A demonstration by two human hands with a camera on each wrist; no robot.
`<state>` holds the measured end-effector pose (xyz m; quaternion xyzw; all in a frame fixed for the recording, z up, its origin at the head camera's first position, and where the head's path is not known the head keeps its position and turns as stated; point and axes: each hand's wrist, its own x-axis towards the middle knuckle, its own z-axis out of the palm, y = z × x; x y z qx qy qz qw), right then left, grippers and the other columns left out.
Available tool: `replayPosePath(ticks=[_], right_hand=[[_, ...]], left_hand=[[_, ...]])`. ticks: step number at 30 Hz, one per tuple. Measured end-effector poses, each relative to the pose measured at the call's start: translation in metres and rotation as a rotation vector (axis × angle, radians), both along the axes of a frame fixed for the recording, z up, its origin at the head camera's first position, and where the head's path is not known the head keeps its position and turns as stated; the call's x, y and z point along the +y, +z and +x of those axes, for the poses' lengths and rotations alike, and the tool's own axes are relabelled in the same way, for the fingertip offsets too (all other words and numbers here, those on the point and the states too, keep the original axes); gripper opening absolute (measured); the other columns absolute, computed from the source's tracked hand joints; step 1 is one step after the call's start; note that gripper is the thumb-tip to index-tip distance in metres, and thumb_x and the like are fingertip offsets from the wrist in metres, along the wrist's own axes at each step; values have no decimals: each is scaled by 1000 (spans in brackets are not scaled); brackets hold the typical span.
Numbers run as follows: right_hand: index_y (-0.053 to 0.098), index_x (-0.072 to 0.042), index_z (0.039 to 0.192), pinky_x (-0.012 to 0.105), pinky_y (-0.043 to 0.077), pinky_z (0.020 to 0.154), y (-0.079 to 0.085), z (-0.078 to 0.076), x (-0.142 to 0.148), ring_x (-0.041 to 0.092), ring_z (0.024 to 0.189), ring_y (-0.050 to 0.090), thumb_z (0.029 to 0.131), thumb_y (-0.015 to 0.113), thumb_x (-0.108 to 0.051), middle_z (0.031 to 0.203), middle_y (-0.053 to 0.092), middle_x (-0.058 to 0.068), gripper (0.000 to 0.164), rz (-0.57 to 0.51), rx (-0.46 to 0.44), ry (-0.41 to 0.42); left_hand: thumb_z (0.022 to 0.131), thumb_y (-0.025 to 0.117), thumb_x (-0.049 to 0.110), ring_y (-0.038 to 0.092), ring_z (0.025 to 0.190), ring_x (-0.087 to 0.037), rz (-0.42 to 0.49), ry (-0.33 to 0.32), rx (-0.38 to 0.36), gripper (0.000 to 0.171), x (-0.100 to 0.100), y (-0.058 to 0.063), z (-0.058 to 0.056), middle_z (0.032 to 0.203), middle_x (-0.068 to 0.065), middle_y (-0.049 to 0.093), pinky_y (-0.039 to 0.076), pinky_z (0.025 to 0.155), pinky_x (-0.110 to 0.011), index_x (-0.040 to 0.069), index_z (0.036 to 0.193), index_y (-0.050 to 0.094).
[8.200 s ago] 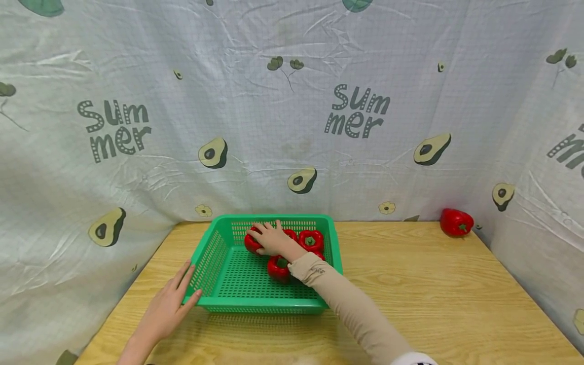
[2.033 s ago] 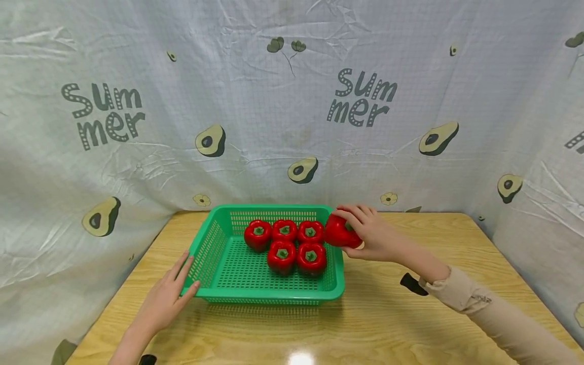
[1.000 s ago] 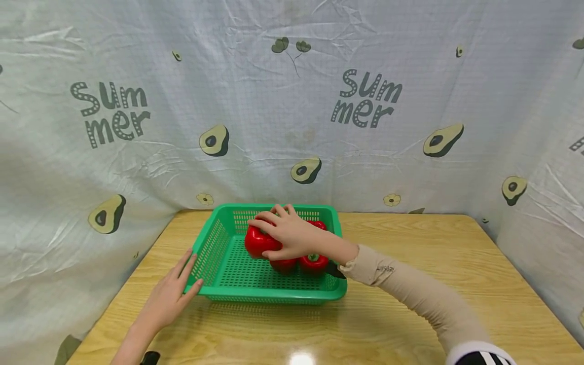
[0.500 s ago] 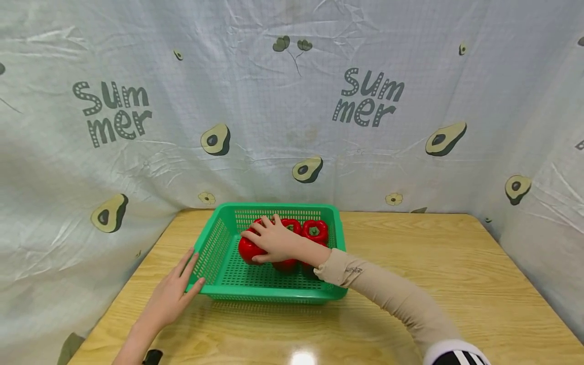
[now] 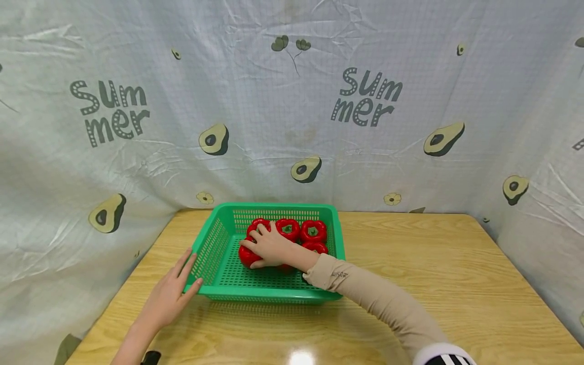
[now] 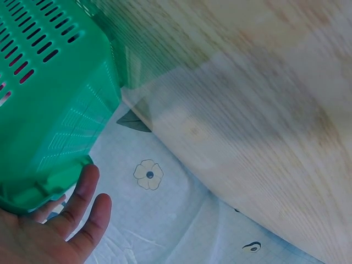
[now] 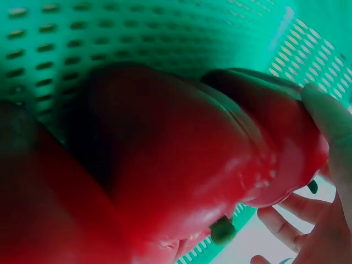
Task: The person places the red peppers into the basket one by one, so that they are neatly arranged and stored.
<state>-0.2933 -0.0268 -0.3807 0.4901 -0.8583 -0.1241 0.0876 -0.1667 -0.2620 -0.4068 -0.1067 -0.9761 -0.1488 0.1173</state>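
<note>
My right hand (image 5: 272,248) reaches into the green basket (image 5: 274,292), its fingers and thumb round a red bell pepper (image 5: 247,257) at the left end of the front row. The right wrist view shows thumb and fingers on either side of this pepper (image 7: 275,132), beside another red pepper (image 7: 176,154). Behind it stand several more peppers, including one (image 5: 313,231) at the back right, stems up; my hand and sleeve partly cover the front ones. My left hand (image 5: 166,299) rests on the basket's left rim with fingers extended; the left wrist view shows its fingers (image 6: 82,198) beside the basket's edge.
The wooden table (image 5: 433,284) extends to the right of the basket and in front of it. A white cloth (image 5: 255,101) printed with avocados and lettering hangs close behind the table and along both sides.
A pepper lying at the table's far right is gone from there. My right hand carried a pepper over the right rim and lowered it at the front row's left end. My left hand stayed put.
</note>
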Motion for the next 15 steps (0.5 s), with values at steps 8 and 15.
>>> replayPosePath(ticks=[8,15], right_hand=[[35,-26,137,54,32,97,-4,0,-1,24,118,36,79,51,-60,129,45,3,68,5,18,9],[31,-26,138,55,31,98,-5,1,0,25,120,35,76,57,-59,132,41,3,75,10,-28,-13]], left_hand=[[92,46,31,37,120,-47,-1,-5,17,62,-1,1,-1,145,-22,22,37,87,-59,-1,140,24],[92,46,32,35,120,-48,-1,-10,-3,62,-1,0,0,144,-23,22,36,88,-60,-2,140,24]])
